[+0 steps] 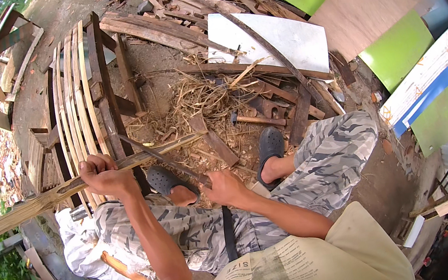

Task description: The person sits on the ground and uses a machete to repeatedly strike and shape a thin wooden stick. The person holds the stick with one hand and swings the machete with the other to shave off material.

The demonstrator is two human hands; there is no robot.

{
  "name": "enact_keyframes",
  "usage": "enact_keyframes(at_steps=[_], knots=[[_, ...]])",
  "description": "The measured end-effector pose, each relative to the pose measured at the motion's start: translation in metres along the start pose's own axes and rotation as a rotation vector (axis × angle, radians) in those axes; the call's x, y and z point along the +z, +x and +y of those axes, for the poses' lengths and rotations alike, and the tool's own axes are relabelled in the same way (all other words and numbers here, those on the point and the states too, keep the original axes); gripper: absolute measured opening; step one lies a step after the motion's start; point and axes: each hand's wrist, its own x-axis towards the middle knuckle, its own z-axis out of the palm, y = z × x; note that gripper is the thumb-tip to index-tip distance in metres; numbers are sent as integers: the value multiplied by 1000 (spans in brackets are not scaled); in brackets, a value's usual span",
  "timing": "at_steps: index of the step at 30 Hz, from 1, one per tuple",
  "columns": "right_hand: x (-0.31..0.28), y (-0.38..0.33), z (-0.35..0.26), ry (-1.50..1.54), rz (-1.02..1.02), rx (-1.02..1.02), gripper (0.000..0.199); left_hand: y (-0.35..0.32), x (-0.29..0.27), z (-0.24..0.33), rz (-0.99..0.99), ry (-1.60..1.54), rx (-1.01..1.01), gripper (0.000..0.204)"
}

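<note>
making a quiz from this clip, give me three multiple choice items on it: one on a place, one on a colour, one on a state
1. Where is the white board?
A. on the scrap wood beyond the feet
B. on the lap
C. under the left shoe

2. What colour are the shoes?
A. red
B. black
C. white

3. How is the left hand?
A. open and flat
B. closed round the bamboo strip
C. out of view

Answers: 1 A, it lies among planks. 2 B, both are dark. 3 B, its fingers wrap the strip while the right hand grips the long blade.

strips (74, 98) left of shavings (201, 100), boards (255, 38) probably behind
</note>
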Motion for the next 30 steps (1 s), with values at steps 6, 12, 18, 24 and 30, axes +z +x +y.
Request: enact_keyframes(at_steps=[6, 12, 18, 24, 30], knots=[[16, 15, 71, -58, -90, 305, 32, -6, -1, -2, -37, 17, 7, 38], [22, 7, 32, 46, 71, -82, 36, -8, 10, 0, -1, 25, 11, 37], [7, 32, 58, 9, -131, 303, 32, -5, 16, 4, -31, -4, 33, 39], [21, 28, 53, 94, -11, 244, 34, -7, 11, 0, -74, 34, 38, 39], [15, 15, 33, 139, -29, 149, 32, -5, 11, -1, -36, 59, 42, 39]])
